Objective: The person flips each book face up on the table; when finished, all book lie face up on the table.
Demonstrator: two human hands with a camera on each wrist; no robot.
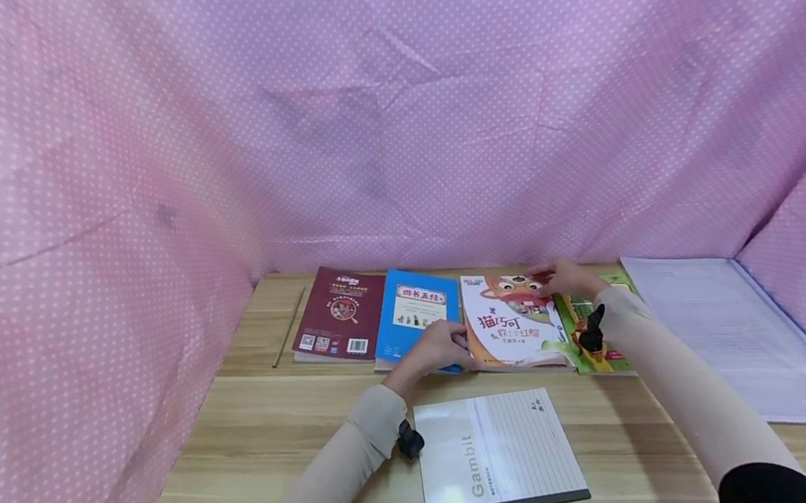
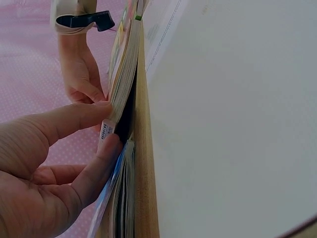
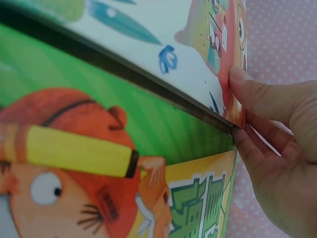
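A white picture book [image 1: 514, 330] with an orange cat on its cover is held between both hands in the head view. Near its lower left corner, my left hand [image 1: 441, 347] pinches the edge; the left wrist view shows the page block [image 2: 124, 74] tilted, with a dark gap beneath. At the upper right corner my right hand [image 1: 565, 278] grips it, thumb on the cover [image 3: 208, 44] and fingers below. Partly under that book lies a green picture book [image 1: 616, 364]. Just left of it is a blue book [image 1: 398, 336], close to my left fingers.
A maroon book [image 1: 340, 293] and a thin stick [image 1: 288, 328] lie at the left. In front is a Gambit notebook [image 1: 504, 457]. To the right lies a translucent zip folder [image 1: 716, 339]. Pink dotted cloth [image 1: 392, 160] hangs behind the wooden table [image 1: 246, 447].
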